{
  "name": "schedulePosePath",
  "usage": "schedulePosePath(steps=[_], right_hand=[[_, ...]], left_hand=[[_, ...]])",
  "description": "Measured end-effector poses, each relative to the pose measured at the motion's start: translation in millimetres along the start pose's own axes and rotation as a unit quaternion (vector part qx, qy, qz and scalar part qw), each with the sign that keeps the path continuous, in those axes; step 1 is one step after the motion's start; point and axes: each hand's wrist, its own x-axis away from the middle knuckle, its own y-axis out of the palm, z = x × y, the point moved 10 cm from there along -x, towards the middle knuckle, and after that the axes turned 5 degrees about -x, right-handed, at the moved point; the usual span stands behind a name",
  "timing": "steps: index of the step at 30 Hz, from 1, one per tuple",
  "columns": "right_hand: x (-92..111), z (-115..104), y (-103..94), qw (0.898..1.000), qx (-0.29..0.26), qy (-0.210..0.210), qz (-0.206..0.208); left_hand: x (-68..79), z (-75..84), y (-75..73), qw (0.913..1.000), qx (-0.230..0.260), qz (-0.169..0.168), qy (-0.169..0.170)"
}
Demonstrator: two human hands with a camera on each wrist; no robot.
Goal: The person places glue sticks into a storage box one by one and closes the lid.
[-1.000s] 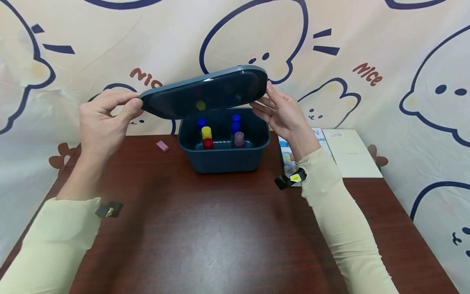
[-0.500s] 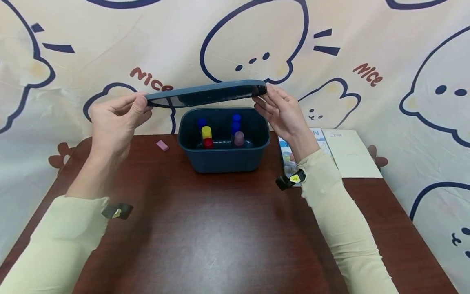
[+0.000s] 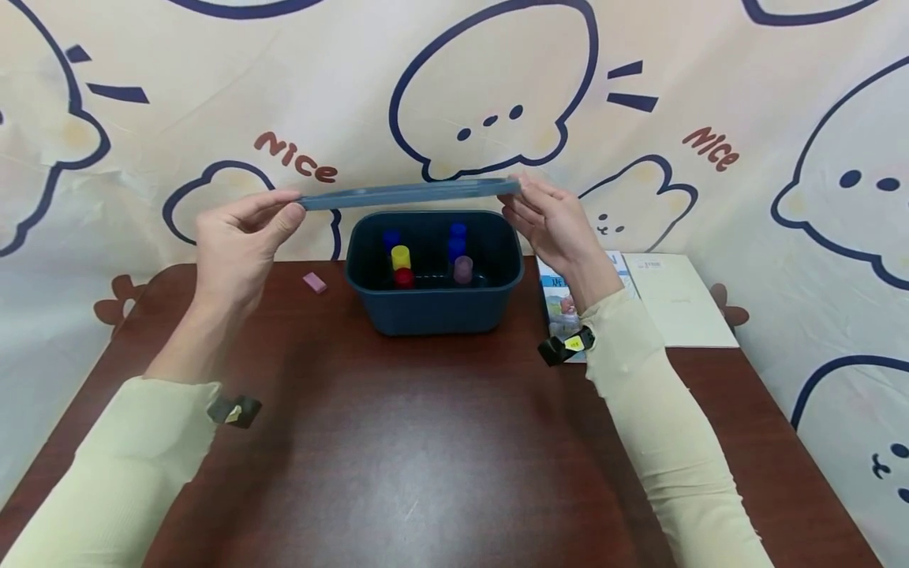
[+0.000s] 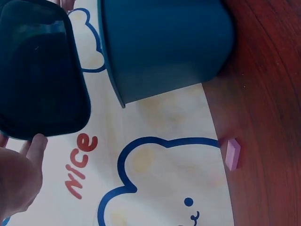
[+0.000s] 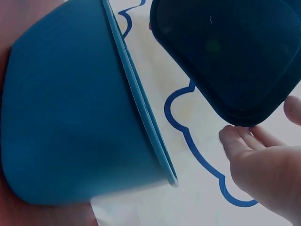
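Observation:
A dark blue-green lid (image 3: 412,192) is held nearly level above the back of a matching open box (image 3: 435,309). My left hand (image 3: 237,244) pinches the lid's left end between thumb and fingers. At the other end my right hand (image 3: 557,225) grips the lid's edge. In both wrist views the underside of the lid (image 4: 40,80) (image 5: 230,52) shows, apart from the box's rim. Inside the box stand a yellow-capped item (image 3: 401,257), a red-capped one (image 3: 404,278), a pale purple one (image 3: 463,270) and several blue-capped ones (image 3: 458,241); their lower parts are hidden.
A small pink block (image 3: 314,282) lies on the brown table (image 3: 398,442) left of the box. To the right, a picture booklet (image 3: 561,308) lies partly under my right arm, beside a cream-coloured book (image 3: 682,300). A cartoon-printed cloth (image 3: 341,87) hangs behind the table.
The lid has come down toward the box and tilted from showing its underside to nearly level. My left hand has moved right and a little down; the right hand has lowered slightly.

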Motion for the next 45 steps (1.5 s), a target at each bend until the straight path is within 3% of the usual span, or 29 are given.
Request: schedulePosePath(steps=[7, 16, 21, 29, 39, 45], right_hand=[[-1, -4, 8.2, 0.995, 0.078, -0.012, -0.053], [-2, -9, 9.1, 0.981, 0.168, -0.051, -0.079], [-1, -8, 7.0, 0.975, 0.192, -0.061, -0.091], [-3, -3, -0.2, 0.969, 0.218, -0.069, -0.093], [-9, 11, -13.3, 0.963, 0.250, -0.054, -0.090], [-12, 19, -21.9, 0.958, 0.267, -0.046, -0.090]], left_hand=[[-0.6, -4.1, 7.6, 0.9982, 0.043, -0.040, 0.009], [1.9, -14.9, 11.7, 0.9958, -0.066, -0.064, 0.001], [4.5, -21.1, 15.9, 0.9934, -0.078, -0.083, 0.000], [9.2, -33.0, 19.9, 0.9813, -0.167, -0.097, -0.006], [16.2, -54.5, 25.2, 0.9715, -0.204, -0.117, -0.029], [17.7, -60.5, 29.9, 0.9699, -0.210, -0.123, -0.006]])
